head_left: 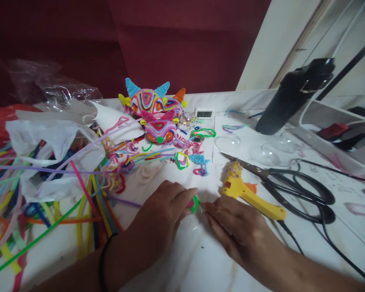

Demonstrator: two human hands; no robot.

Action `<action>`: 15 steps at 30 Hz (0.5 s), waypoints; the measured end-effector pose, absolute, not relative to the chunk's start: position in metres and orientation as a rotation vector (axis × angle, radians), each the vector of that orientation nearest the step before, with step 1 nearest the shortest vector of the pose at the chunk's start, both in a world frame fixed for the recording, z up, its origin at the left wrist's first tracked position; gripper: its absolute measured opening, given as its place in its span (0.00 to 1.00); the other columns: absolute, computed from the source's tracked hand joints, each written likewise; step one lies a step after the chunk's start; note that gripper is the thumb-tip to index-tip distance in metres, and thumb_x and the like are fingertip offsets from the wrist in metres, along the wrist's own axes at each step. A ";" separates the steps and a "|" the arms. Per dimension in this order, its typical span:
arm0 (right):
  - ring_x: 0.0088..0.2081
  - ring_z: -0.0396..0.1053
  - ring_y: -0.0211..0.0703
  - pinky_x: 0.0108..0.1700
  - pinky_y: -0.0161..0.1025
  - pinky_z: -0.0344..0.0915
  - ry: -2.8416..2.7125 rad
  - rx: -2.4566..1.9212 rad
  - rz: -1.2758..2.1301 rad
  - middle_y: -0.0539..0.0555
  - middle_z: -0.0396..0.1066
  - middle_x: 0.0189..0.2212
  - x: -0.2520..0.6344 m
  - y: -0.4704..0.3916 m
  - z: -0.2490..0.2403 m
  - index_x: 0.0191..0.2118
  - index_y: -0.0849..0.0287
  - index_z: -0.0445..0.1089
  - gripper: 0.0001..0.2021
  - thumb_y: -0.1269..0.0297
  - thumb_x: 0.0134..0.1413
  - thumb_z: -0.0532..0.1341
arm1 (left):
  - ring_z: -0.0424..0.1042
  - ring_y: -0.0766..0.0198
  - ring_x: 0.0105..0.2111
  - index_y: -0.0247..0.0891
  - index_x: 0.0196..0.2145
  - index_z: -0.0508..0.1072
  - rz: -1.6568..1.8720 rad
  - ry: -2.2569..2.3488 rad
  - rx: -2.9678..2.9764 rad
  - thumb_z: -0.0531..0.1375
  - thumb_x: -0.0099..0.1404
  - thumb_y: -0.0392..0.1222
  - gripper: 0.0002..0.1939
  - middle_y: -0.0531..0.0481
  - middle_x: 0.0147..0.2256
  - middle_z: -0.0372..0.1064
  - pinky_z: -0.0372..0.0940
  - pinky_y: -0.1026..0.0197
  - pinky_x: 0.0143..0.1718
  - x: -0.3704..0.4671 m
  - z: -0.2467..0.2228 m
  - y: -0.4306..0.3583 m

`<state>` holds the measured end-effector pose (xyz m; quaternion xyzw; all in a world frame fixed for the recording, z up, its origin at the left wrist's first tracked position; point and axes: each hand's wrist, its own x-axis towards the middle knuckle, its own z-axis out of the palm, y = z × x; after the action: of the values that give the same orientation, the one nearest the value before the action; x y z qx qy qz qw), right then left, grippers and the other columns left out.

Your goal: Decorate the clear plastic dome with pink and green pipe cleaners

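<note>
A small green and pink piece [194, 204] sits between the hands near the middle of the table. My left hand [166, 211] is closed round its left side, with the thumb and fingers pressed to it. Beside it on the right, my right hand [231, 221] is pinched at the fingertips, by a thin thing too small to name. Just behind my right hand lies a yellow glue gun [255, 198], and past it black-handled scissors [267, 174] rest with their blades apart. Colourful horned figures [158, 109] made of fuzzy stems stand at the back.
Many coloured fuzzy stems [61, 219] and white plastic bags [61, 150] cover the left. Behind are a small digital clock [204, 114], clear plastic domes [228, 142] and a black bottle [287, 101]. A white bin [325, 142] stands at right; cables run along the right side.
</note>
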<state>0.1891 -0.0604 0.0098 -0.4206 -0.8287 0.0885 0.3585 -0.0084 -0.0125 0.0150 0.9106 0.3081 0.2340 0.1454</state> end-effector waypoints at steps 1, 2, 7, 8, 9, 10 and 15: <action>0.26 0.67 0.41 0.26 0.37 0.66 -2.122 -1.077 0.235 0.55 0.68 0.25 0.188 -0.061 0.009 0.37 0.64 0.72 0.11 0.76 0.62 0.52 | 0.66 0.58 0.41 0.39 0.56 0.63 0.675 0.879 2.632 0.52 0.69 0.34 0.18 0.46 0.42 0.67 0.67 0.55 0.42 -0.008 0.015 -0.012; 0.25 0.66 0.41 0.26 0.36 0.66 -2.107 -1.069 0.249 0.54 0.67 0.25 0.187 -0.062 0.009 0.37 0.64 0.71 0.10 0.76 0.62 0.52 | 0.66 0.59 0.41 0.39 0.55 0.64 0.676 0.870 2.641 0.52 0.69 0.33 0.17 0.46 0.41 0.68 0.67 0.55 0.41 -0.008 0.015 -0.012; 0.25 0.65 0.39 0.26 0.35 0.64 -2.021 -1.077 0.386 0.53 0.66 0.25 0.182 -0.065 0.007 0.39 0.64 0.71 0.08 0.76 0.61 0.54 | 0.66 0.58 0.42 0.40 0.50 0.68 0.649 0.864 2.656 0.53 0.69 0.32 0.13 0.46 0.42 0.68 0.65 0.55 0.42 -0.008 0.015 -0.011; 0.25 0.66 0.39 0.26 0.35 0.64 -2.015 -1.078 0.405 0.52 0.66 0.25 0.181 -0.065 0.007 0.40 0.63 0.71 0.08 0.76 0.61 0.54 | 0.66 0.58 0.42 0.40 0.50 0.68 0.641 0.868 2.657 0.53 0.69 0.32 0.14 0.46 0.42 0.68 0.65 0.55 0.43 -0.008 0.014 -0.011; 0.25 0.66 0.39 0.26 0.35 0.64 -2.013 -1.079 0.416 0.53 0.67 0.25 0.181 -0.066 0.007 0.40 0.63 0.71 0.09 0.76 0.61 0.54 | 0.66 0.58 0.42 0.40 0.50 0.69 0.643 0.870 2.661 0.53 0.68 0.31 0.14 0.46 0.42 0.68 0.65 0.55 0.43 -0.008 0.013 -0.011; 0.26 0.66 0.39 0.27 0.35 0.65 -2.019 -1.076 0.417 0.53 0.67 0.25 0.180 -0.067 0.006 0.40 0.63 0.71 0.09 0.76 0.61 0.53 | 0.66 0.59 0.42 0.40 0.49 0.69 0.652 0.867 2.666 0.54 0.68 0.31 0.14 0.46 0.42 0.68 0.65 0.55 0.43 -0.008 0.013 -0.011; 0.27 0.66 0.44 0.28 0.38 0.66 -2.126 -1.050 0.282 0.56 0.67 0.26 0.181 -0.068 0.003 0.38 0.65 0.70 0.11 0.76 0.63 0.50 | 0.67 0.60 0.41 0.40 0.48 0.70 0.682 0.847 2.675 0.53 0.68 0.32 0.13 0.46 0.40 0.69 0.65 0.56 0.42 -0.007 0.017 -0.010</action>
<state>0.1805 -0.0681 0.0027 -0.4088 -0.8278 0.1099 0.3682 -0.0067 -0.0096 0.0168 0.9189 0.2910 0.2343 0.1265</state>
